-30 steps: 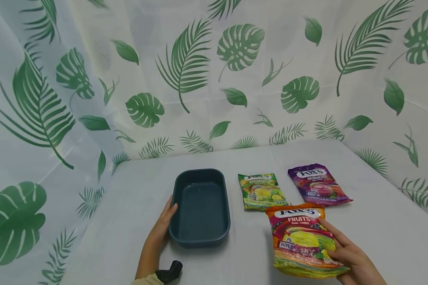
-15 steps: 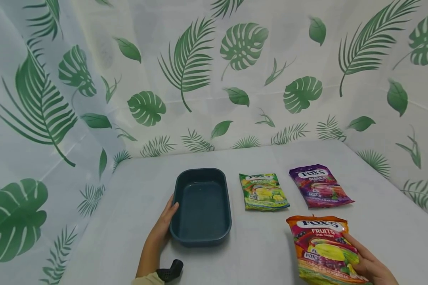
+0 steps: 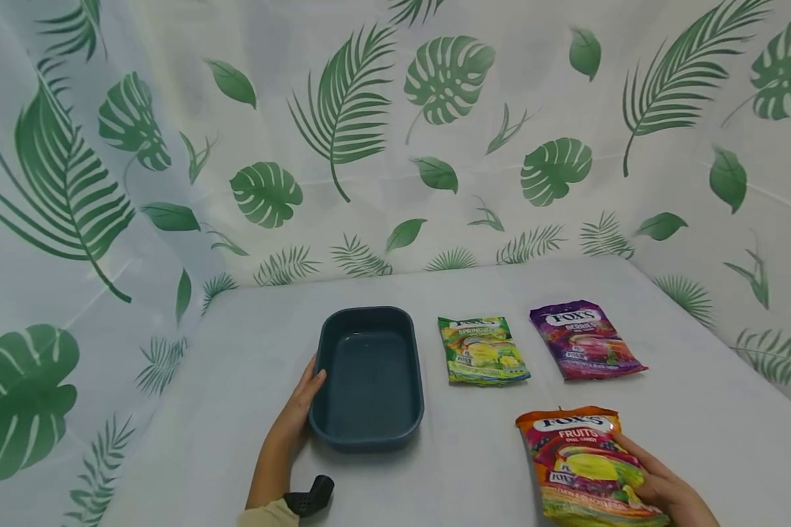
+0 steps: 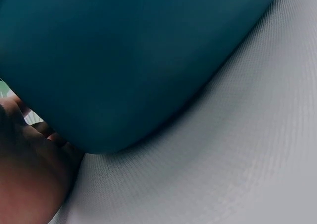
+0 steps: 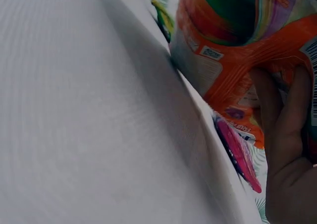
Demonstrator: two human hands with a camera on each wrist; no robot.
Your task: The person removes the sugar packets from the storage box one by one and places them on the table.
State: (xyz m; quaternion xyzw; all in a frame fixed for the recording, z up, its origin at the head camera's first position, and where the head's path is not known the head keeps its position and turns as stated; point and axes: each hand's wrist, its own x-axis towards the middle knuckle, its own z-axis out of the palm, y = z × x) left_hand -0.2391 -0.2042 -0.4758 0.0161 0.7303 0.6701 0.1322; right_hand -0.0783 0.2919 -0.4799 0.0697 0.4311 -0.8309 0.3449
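Observation:
A dark blue rectangular tub [image 3: 368,444] stands on the table in the head view, with nothing inside it. My left hand [image 3: 293,412] holds its left side, thumb over the rim and fingers along the outer wall. In the left wrist view, the tub's wall [image 4: 133,65] fills the upper part, with the hand [image 4: 32,169] at its lower left. My right hand [image 3: 666,486] grips an orange-red Fox's Fruits candy bag [image 3: 580,468] by its right side, at front right. The right wrist view shows fingers [image 5: 287,130] bent against the bag's back [image 5: 223,70].
A green Fox's candy bag [image 3: 484,353] lies right of the tub. Farther right lies a purple Fox's Berries bag [image 3: 587,342]. Leaf-printed white curtains [image 3: 362,146] rise behind and beside the white table [image 3: 250,344]. A black device [image 3: 310,498] sits at the left wrist.
My right hand has carried the Fruits candy bag rightward and nearer to me, away from the green bag, then slightly back left. The left hand stays on the tub.

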